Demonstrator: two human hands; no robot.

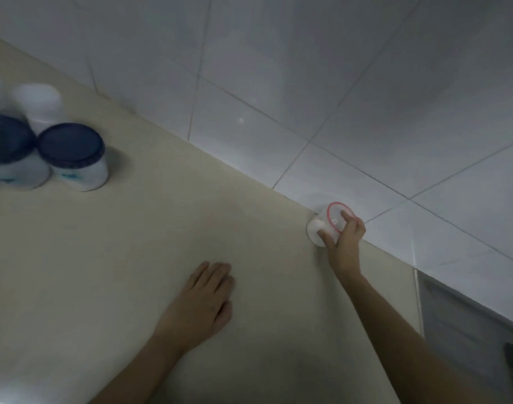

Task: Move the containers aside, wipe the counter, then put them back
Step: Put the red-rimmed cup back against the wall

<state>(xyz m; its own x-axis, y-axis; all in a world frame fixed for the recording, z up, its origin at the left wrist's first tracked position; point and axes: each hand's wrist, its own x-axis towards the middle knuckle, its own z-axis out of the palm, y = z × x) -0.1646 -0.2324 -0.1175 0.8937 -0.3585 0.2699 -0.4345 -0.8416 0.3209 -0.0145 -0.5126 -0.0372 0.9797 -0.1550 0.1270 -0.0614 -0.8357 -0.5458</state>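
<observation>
While the right hand (346, 242) grips a small clear container (325, 225) with a red rim at the tiled wall (307, 83), the left hand (204, 301) lies flat on the desk (132, 243).

Right fingers (347, 218) curl over the container's rim, thumb on its near side; it stands on the desk against the wall. Left fingers (217, 272) are released and spread, holding nothing. Two blue-lidded tubs (74, 158) and white containers (39, 104) stand far to the left of both hands.

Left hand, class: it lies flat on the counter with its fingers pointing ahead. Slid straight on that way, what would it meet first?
Probably the tiled wall. The left hand points up and slightly right across bare counter, passing left of the red-rimmed container; depth is uncertain.
</observation>
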